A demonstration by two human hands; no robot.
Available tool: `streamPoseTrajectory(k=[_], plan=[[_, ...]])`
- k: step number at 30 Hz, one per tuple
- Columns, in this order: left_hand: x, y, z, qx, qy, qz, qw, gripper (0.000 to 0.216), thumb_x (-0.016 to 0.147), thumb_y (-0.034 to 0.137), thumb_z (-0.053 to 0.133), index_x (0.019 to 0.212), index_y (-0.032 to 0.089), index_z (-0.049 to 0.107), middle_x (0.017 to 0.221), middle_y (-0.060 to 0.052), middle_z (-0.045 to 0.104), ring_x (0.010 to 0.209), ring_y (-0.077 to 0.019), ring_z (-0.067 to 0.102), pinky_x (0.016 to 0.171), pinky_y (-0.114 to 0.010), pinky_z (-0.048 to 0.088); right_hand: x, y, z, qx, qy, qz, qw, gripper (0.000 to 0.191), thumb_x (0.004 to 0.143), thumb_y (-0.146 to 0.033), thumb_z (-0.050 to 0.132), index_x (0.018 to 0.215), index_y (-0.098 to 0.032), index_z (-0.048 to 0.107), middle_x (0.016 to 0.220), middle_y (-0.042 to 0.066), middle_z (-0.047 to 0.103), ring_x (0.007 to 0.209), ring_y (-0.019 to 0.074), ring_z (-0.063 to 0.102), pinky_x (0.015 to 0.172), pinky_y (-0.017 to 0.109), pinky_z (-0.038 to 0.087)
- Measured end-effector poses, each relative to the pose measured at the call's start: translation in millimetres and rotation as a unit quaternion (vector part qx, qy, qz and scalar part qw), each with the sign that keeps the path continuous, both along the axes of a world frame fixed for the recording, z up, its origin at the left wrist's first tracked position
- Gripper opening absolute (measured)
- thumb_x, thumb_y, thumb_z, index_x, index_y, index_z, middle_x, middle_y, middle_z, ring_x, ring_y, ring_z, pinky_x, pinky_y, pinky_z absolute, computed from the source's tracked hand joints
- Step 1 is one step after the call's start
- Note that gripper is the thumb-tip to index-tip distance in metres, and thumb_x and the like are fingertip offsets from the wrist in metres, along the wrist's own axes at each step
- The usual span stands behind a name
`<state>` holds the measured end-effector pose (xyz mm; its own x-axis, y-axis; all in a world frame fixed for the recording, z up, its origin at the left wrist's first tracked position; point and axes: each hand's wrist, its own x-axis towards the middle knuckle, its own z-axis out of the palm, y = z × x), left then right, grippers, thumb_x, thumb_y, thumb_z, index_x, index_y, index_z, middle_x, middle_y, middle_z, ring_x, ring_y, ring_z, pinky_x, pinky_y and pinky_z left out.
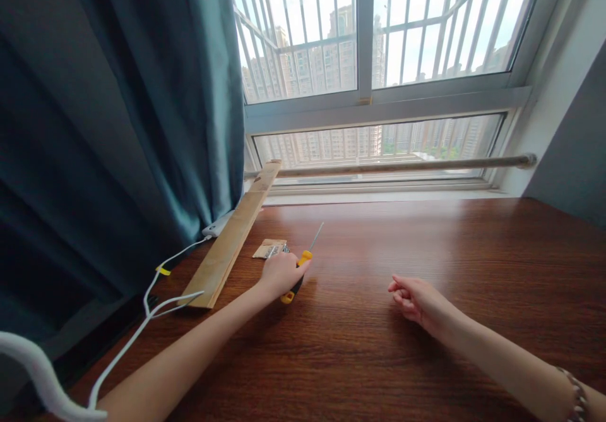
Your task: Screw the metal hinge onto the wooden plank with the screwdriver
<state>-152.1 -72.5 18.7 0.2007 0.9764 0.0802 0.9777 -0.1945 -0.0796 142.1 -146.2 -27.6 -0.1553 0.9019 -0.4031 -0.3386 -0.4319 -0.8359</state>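
My left hand (280, 275) is closed around the handle of a screwdriver (307, 256), yellow and black with a thin metal shaft that points away toward the window. Just beyond those knuckles, several small metal screws (279, 250) lie on a piece of brown paper or card (266, 249), partly covered by the hand. To the right, my right hand (416, 299) hovers over or rests on the table, its fingers curled and the fingertips pinched together. Whether anything small sits between them cannot be made out.
A long wooden board (231, 239) lies at the left, its far end by the window rail (402, 168). White cables (152, 283) run along the left edge, near a white power strip (218, 225). A dark curtain (199, 93) hangs beside the brown wooden table (350, 359).
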Motion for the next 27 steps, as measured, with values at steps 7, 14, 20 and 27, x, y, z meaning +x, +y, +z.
streamPoseTrajectory(k=[7, 14, 20, 27], plan=[[-22.1, 36.2, -2.8, -0.005, -0.006, 0.106, 0.994, 0.052, 0.081, 0.054, 0.037, 0.099, 0.016, 0.069, 0.103, -0.017, 0.068, 0.096, -0.0316, 0.063, 0.074, -0.038, 0.047, -0.3, 0.5, 0.2, 0.011, -0.016, 0.001, 1.000, 0.035, 0.062, -0.044, 0.070, 0.069, -0.014, 0.053, 0.047, -0.007, 0.045, 0.036, 0.0007, 0.031, 0.040, 0.016, 0.014], [-24.1, 47.0, -6.7, -0.027, -0.010, 0.137, 0.990, 0.050, 0.078, 0.051, 0.041, 0.110, 0.021, 0.065, 0.110, -0.015, 0.066, 0.098, -0.0320, 0.063, 0.076, -0.039, 0.048, 0.4, 0.7, 3.3, 0.009, -0.020, 0.008, 1.000, 0.033, 0.063, -0.043, 0.069, 0.069, -0.015, 0.052, 0.047, -0.007, 0.046, 0.035, 0.0014, 0.033, 0.040, 0.016, 0.015], [-31.5, 56.4, -11.3, -0.016, 0.007, 0.133, 0.991, 0.045, 0.078, 0.048, 0.040, 0.102, 0.023, 0.068, 0.108, -0.015, 0.066, 0.098, -0.0338, 0.062, 0.074, -0.040, 0.048, 1.3, 1.5, 0.1, 0.021, -0.017, 0.010, 1.000, 0.037, 0.058, -0.045, 0.070, 0.068, -0.015, 0.052, 0.046, -0.007, 0.046, 0.035, 0.0012, 0.033, 0.040, 0.016, 0.013], [-37.4, 57.7, -11.8, -0.009, 0.018, 0.109, 0.994, 0.046, 0.079, 0.052, 0.038, 0.099, 0.023, 0.068, 0.102, -0.015, 0.067, 0.092, -0.0326, 0.064, 0.070, -0.039, 0.048, 0.9, 0.6, 3.2, 0.012, -0.023, 0.006, 1.000, 0.033, 0.064, -0.041, 0.069, 0.069, -0.014, 0.052, 0.047, -0.007, 0.047, 0.034, 0.0007, 0.034, 0.039, 0.016, 0.016]])
